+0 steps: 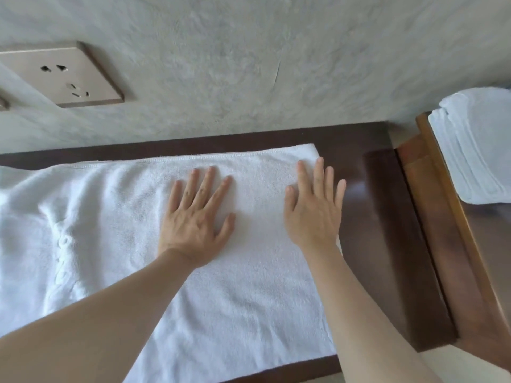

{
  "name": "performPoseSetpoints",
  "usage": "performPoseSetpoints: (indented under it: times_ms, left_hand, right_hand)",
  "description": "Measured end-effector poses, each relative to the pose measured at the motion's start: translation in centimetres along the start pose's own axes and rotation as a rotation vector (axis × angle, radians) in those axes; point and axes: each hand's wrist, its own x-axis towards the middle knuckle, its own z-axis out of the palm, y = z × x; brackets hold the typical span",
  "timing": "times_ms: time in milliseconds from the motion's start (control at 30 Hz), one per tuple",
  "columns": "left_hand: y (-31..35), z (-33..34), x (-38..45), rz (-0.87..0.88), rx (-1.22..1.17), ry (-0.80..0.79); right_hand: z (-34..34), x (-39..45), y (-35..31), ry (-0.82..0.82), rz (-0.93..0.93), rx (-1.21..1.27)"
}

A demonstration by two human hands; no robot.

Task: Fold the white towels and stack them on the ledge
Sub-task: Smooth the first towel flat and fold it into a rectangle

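Two hands lie flat, fingers straight and spread, gripping nothing: the left hand (195, 217) on the white towel (116, 230) spread over the dark surface (387, 217), the right hand (313, 208) at its right edge.

The white towel (116, 217) covers the dark wooden surface (387, 217) from 9 o'clock to centre, with both flat hands on it. A bare strip of wood stays open at 3 o'clock, bounded by a raised wooden ledge (442, 217) carrying folded towels (475, 145) (at 2 o'clock). The wall (249, 64) closes off 12 o'clock, its socket plate (60, 74) protruding at 10.
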Motion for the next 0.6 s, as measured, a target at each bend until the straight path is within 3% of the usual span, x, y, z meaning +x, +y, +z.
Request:
performPoseSetpoints:
  times_ms: [67,200,433,600]
  left_hand:
    - [0.0,-0.1,0.0,-0.007,-0.010,-0.001]
    - [-0.1,-0.2,0.0,-0.018,-0.040,0.015]
    - [-0.2,0.0,-0.1,-0.016,-0.054,0.045]
    - [-0.2,0.1,-0.1,-0.016,-0.043,0.059]
  right_hand:
    - [0.1,-0.9,-2.4,0.058,-0.111,0.058]
    - [1.5,-1.7,-4.4,-0.045,-0.369,0.096]
    - [0.6,3.2,0.1,-0.068,-0.168,0.007]
    - [0.7,1.1,-2.5,0.052,-0.025,0.085]
